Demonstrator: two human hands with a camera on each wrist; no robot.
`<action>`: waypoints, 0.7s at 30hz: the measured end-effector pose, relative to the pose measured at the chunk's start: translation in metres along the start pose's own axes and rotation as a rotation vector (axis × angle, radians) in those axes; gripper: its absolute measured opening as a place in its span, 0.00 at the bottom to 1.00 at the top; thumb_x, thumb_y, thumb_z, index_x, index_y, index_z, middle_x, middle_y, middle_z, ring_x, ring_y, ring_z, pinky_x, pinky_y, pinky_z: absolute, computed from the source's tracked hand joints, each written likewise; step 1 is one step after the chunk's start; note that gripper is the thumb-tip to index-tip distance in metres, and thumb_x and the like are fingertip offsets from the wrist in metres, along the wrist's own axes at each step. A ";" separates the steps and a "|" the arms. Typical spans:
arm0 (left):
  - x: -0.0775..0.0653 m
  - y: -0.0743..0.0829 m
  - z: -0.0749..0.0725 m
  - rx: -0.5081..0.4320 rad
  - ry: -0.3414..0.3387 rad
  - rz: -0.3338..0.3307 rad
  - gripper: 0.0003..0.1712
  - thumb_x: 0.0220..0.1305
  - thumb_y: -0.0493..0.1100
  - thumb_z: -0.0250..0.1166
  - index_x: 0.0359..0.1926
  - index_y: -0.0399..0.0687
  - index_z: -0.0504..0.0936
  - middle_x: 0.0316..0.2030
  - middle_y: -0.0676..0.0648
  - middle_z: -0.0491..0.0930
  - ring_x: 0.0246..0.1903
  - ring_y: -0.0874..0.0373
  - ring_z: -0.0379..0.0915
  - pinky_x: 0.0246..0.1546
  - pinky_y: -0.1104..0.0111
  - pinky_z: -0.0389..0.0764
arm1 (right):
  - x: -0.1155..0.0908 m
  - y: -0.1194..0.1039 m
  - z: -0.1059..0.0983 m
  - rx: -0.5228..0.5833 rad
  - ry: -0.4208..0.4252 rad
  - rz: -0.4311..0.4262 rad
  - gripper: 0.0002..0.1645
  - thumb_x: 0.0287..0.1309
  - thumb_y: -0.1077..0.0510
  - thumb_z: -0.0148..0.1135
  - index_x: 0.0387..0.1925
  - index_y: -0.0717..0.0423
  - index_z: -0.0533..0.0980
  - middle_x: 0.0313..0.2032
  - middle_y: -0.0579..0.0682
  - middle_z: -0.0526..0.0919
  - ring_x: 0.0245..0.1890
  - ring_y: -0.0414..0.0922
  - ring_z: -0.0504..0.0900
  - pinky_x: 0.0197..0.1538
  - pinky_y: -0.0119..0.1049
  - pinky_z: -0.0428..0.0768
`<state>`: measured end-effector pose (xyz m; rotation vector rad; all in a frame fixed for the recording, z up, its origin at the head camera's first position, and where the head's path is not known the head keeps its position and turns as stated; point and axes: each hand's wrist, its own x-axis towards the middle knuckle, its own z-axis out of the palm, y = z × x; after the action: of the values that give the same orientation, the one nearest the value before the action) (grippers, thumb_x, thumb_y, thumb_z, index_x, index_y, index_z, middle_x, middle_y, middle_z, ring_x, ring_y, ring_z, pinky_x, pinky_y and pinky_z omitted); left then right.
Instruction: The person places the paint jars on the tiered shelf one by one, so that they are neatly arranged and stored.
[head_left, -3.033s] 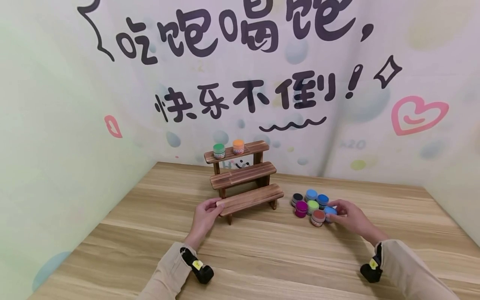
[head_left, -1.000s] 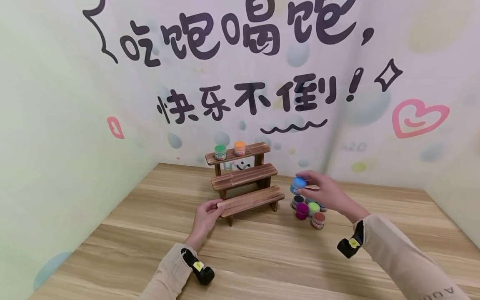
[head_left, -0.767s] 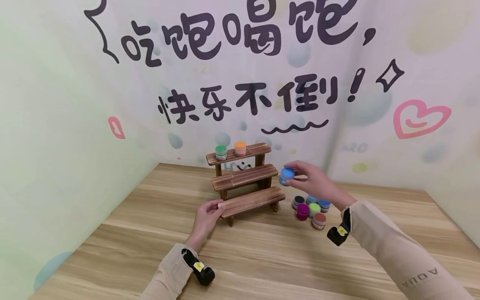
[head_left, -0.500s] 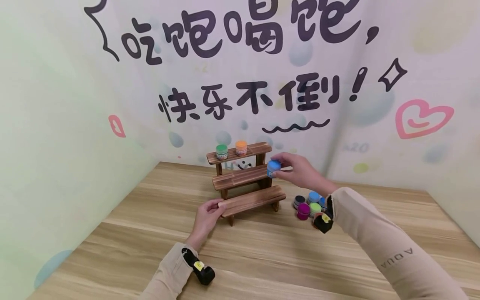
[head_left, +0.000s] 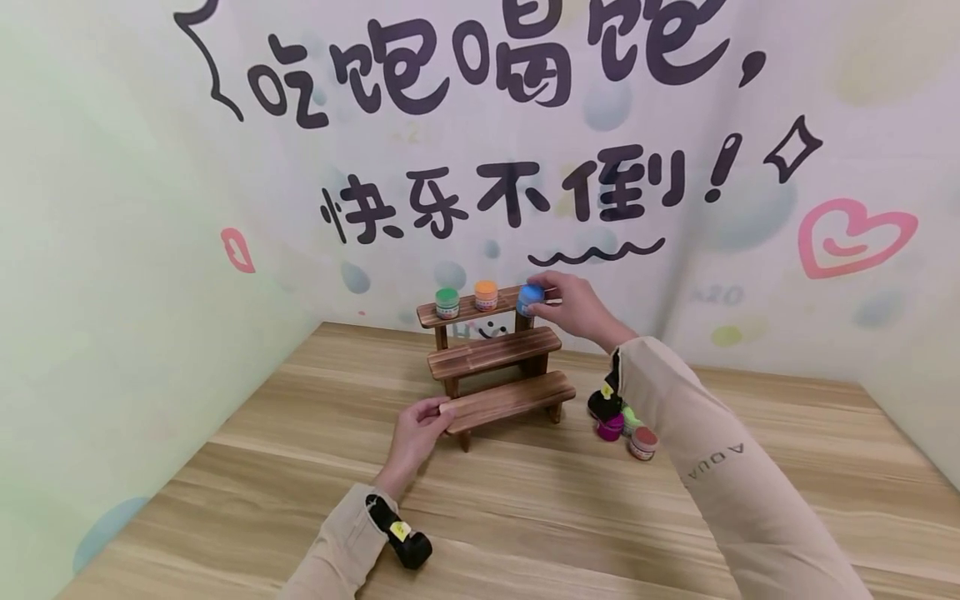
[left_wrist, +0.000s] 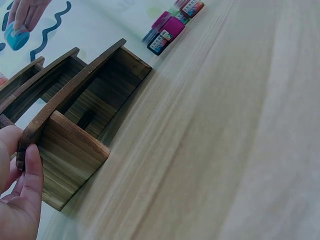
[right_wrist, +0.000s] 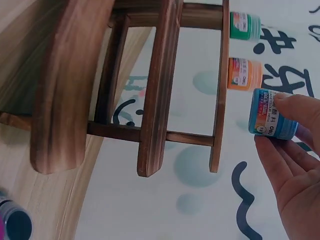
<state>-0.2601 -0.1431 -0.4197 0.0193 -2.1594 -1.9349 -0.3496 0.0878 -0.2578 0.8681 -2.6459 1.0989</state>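
A three-step wooden display stand stands on the table near the back wall. My left hand grips the left end of its lowest shelf, thumb and fingers on either side of the board in the left wrist view. My right hand pinches a blue paint jar at the right end of the top shelf. In the right wrist view a small gap shows between the jar's base and the shelf edge. On that same shelf, to its left, are an orange-lidded jar and a green-lidded jar.
Right of the stand, a magenta jar, a yellow-green jar and a brown-red jar stand on the wooden table. The right wrist's black camera and sleeve hide other jars behind them. A printed cloth hangs behind.
My right hand has lifted the blue jar from the group on the table and carried it left and up to the top shelf. The left hand stays on the lowest shelf.
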 end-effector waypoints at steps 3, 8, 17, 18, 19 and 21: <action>0.000 0.001 0.000 0.002 -0.007 0.002 0.16 0.53 0.32 0.61 0.44 0.27 0.75 0.37 0.37 0.77 0.28 0.64 0.72 0.26 0.73 0.76 | 0.008 0.003 0.001 0.013 0.013 0.045 0.25 0.53 0.62 0.60 0.54 0.64 0.67 0.49 0.60 0.73 0.48 0.54 0.73 0.50 0.43 0.73; -0.002 0.003 -0.001 0.000 -0.016 -0.002 0.17 0.54 0.33 0.60 0.45 0.26 0.75 0.37 0.36 0.77 0.28 0.64 0.72 0.27 0.72 0.77 | 0.017 0.005 0.006 0.031 0.045 0.084 0.26 0.56 0.62 0.57 0.56 0.64 0.65 0.52 0.61 0.70 0.50 0.53 0.72 0.50 0.43 0.73; -0.001 0.004 -0.001 -0.004 -0.011 0.000 0.17 0.54 0.33 0.60 0.45 0.27 0.75 0.37 0.37 0.77 0.27 0.65 0.72 0.28 0.69 0.78 | 0.029 0.007 0.019 0.051 0.098 0.103 0.25 0.57 0.64 0.54 0.57 0.66 0.63 0.54 0.63 0.67 0.50 0.55 0.71 0.50 0.44 0.72; -0.001 0.004 -0.001 -0.005 -0.012 -0.001 0.17 0.54 0.33 0.60 0.45 0.26 0.74 0.37 0.37 0.77 0.27 0.65 0.72 0.27 0.70 0.77 | 0.029 0.007 0.021 0.053 0.103 0.110 0.25 0.57 0.64 0.54 0.57 0.66 0.63 0.54 0.63 0.68 0.50 0.55 0.71 0.51 0.44 0.72; -0.001 0.004 -0.001 -0.007 -0.012 -0.002 0.17 0.54 0.33 0.60 0.45 0.26 0.74 0.37 0.37 0.77 0.27 0.65 0.72 0.26 0.71 0.77 | 0.030 0.008 0.023 0.053 0.109 0.116 0.25 0.57 0.64 0.54 0.56 0.66 0.64 0.54 0.63 0.68 0.50 0.55 0.71 0.51 0.43 0.72; -0.001 0.003 -0.001 -0.008 -0.014 -0.001 0.17 0.54 0.33 0.60 0.45 0.26 0.74 0.37 0.36 0.77 0.27 0.64 0.72 0.25 0.74 0.76 | 0.031 0.010 0.027 0.056 0.120 0.126 0.24 0.57 0.65 0.54 0.56 0.65 0.64 0.54 0.63 0.68 0.50 0.54 0.71 0.51 0.42 0.72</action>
<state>-0.2586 -0.1432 -0.4169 0.0059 -2.1603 -1.9503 -0.3782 0.0612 -0.2727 0.6306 -2.6123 1.2189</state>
